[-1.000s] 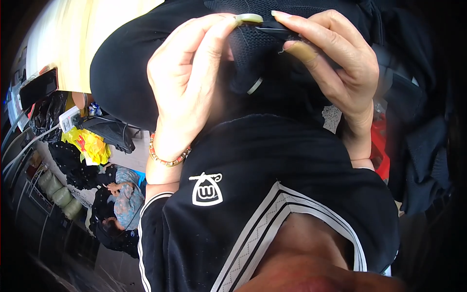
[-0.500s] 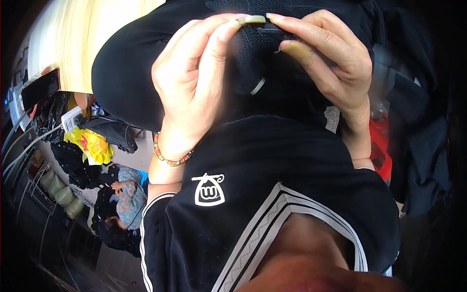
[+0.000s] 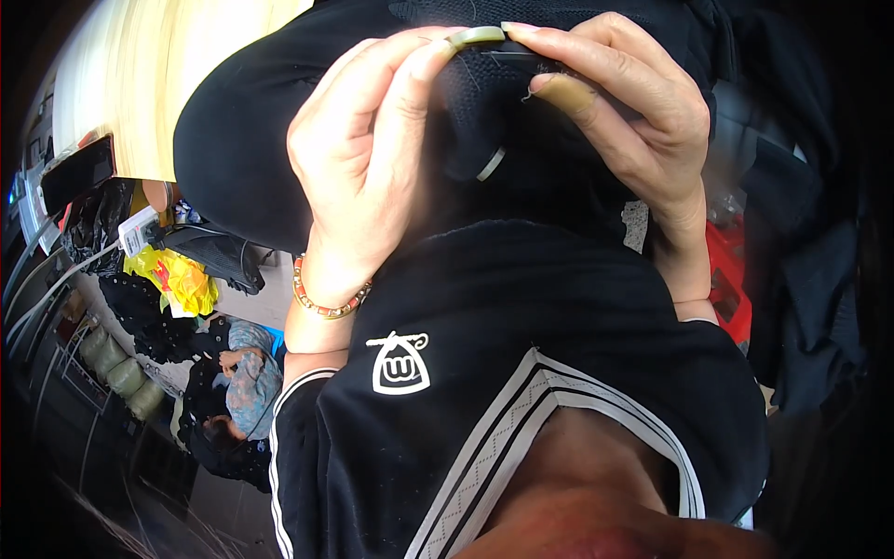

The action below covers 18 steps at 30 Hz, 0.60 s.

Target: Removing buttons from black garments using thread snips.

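My left hand (image 3: 363,140) pinches a pale, thick button (image 3: 478,36), seen nearly edge-on, between thumb and fingers against a dark knitted garment (image 3: 475,88). My right hand (image 3: 633,102) is bent beside it, its index fingertip at the button's right end. A tan cover wraps the right thumb, with a bit of thread at its tip. A thin, straight, shiny line like a needle (image 3: 512,55) lies by the right fingers; what they grip is hard to make out. Lower on the dark cloth, a second pale button (image 3: 491,164) shows edge-on.
At the upper left is a light wooden surface (image 3: 121,84) with a black phone (image 3: 78,174) by its edge. Below lie a white power strip (image 3: 140,229) with cables and a yellow bag (image 3: 182,279). A person (image 3: 250,377) sits lower left. A red container (image 3: 729,279) stands right.
Both hands and the button have shifted very slightly left and up. The grip looks the same.
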{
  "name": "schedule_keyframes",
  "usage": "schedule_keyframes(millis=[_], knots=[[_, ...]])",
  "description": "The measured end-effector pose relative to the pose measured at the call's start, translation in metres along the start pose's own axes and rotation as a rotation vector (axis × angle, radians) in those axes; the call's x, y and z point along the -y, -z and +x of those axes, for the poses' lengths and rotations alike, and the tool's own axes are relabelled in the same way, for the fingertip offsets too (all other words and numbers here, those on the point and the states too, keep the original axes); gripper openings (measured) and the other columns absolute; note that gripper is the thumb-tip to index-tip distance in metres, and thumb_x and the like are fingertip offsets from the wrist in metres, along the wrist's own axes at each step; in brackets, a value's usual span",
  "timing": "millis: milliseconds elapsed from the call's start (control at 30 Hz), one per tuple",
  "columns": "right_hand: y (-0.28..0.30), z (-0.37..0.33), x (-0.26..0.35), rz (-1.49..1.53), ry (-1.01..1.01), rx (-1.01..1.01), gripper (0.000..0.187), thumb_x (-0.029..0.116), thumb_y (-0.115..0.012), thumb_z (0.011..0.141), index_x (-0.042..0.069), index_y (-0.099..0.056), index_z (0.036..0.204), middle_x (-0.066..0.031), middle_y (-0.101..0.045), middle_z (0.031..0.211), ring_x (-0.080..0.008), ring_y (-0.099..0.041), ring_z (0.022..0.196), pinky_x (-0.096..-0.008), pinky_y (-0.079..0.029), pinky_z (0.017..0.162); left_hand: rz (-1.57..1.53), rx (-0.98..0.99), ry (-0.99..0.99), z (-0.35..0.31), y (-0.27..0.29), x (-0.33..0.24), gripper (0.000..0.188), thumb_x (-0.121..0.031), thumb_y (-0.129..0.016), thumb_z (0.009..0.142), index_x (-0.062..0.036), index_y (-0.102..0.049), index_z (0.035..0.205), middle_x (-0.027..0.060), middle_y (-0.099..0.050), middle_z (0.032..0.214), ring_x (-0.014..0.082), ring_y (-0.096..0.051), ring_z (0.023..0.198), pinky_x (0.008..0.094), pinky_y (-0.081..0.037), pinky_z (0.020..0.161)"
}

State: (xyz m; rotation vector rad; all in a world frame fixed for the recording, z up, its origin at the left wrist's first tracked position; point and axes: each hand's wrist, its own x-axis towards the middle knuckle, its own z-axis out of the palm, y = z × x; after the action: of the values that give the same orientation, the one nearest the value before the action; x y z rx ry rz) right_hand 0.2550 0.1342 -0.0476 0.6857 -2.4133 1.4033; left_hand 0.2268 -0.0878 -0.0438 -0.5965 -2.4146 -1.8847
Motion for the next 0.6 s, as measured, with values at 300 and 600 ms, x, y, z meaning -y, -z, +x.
schedule_keyframes(millis=[300,600], knots=[[-0.008,0.008,-0.001,0.043,-0.02,-0.097,0.036,0.002,-0.083,0.08,-0.002,-0.075,0.115,-0.0097,-0.068,0.082,-0.0182,-0.061,0.067,-0.03,-0.048,0.061,-0.066,0.047,0.118,0.001,0.002,-0.002,0.018,-0.001,-0.066,0.099,0.0025,-0.073,0.114,0.0092,-0.075,0.101,0.0123,-0.069,0.086,0.0232,-0.055,0.076],[-0.025,0.033,-0.015,0.351,-0.351,-0.087,0.017,0.008,-0.081,0.088,0.0,-0.071,0.1,0.0058,-0.06,0.077,0.0001,-0.047,0.066,-0.0191,-0.038,0.057,-0.536,-0.068,0.527,0.001,0.003,-0.007,0.047,-0.013,-0.061,0.103,0.0018,-0.047,0.146,0.0102,-0.064,0.12,0.0117,-0.058,0.103,0.0216,-0.045,0.087]])
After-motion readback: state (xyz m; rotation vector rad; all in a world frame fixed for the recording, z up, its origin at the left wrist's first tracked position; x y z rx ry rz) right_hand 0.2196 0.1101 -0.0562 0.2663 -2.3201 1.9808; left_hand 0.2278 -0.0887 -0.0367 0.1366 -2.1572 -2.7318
